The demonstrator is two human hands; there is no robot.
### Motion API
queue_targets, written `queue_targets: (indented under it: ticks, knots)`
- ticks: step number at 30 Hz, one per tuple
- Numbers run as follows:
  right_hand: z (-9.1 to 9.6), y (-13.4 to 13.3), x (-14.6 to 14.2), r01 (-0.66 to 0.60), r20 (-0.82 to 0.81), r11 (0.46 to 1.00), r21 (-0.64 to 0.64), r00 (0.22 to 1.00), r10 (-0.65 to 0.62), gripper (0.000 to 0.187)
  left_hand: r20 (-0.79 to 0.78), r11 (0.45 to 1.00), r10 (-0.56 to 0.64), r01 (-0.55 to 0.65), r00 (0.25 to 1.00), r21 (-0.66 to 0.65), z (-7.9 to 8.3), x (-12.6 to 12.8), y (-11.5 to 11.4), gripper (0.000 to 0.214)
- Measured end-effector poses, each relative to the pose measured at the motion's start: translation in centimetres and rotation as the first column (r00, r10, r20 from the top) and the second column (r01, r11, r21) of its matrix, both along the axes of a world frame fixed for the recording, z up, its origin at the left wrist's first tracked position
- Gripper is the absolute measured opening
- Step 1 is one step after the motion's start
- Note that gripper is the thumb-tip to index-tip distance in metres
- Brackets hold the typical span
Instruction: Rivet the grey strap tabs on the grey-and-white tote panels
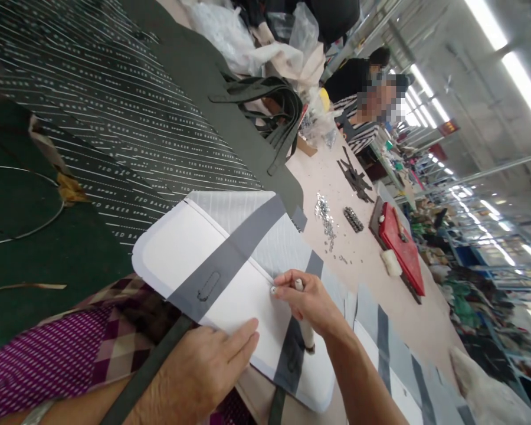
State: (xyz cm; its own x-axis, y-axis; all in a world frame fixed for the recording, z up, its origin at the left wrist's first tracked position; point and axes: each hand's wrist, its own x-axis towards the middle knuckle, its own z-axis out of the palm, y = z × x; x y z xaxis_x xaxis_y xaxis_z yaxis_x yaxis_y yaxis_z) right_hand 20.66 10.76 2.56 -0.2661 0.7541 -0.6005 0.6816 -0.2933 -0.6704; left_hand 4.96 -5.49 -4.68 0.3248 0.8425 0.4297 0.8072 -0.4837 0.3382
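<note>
Grey-banded white rounded panel (181,248) is lying lengthwise centre-left to lower right. Left hand (203,369), fingers extended, is pressing it flat; right hand (312,302) is gripping a white cylindrical pen (308,337).

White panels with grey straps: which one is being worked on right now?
The panel nearest the person: the left hand lies flat on it, and the right hand holds a white tool over it. The other panels lie untouched farther right.
</note>
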Motion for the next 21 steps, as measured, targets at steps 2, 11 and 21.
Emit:
queue_targets:
  ticks: [2, 11, 21]
  knots:
    - [0.2, 0.2, -0.1, -0.018, 0.019, 1.0, -0.01, 1.0, 0.018, 0.02, 0.012, 1.0, 0.002, -0.002, 1.0, 0.008, 0.0, 0.0, -0.1, 0.036]
    - [0.6, 0.8, -0.4, -0.15, 0.165, 0.989, -0.014, 0.975, 0.15, 0.016, 0.027, 1.0, 0.001, -0.001, 1.0, 0.01, -0.3, 0.2, -0.2, 0.034]
    - [0.7, 0.8, 0.4, -0.133, 0.122, 0.991, 0.007, 0.984, 0.131, 0.025, 0.049, 0.999, 0.018, -0.02, 0.999, 0.048, -0.1, 0.2, 0.1, 0.033]
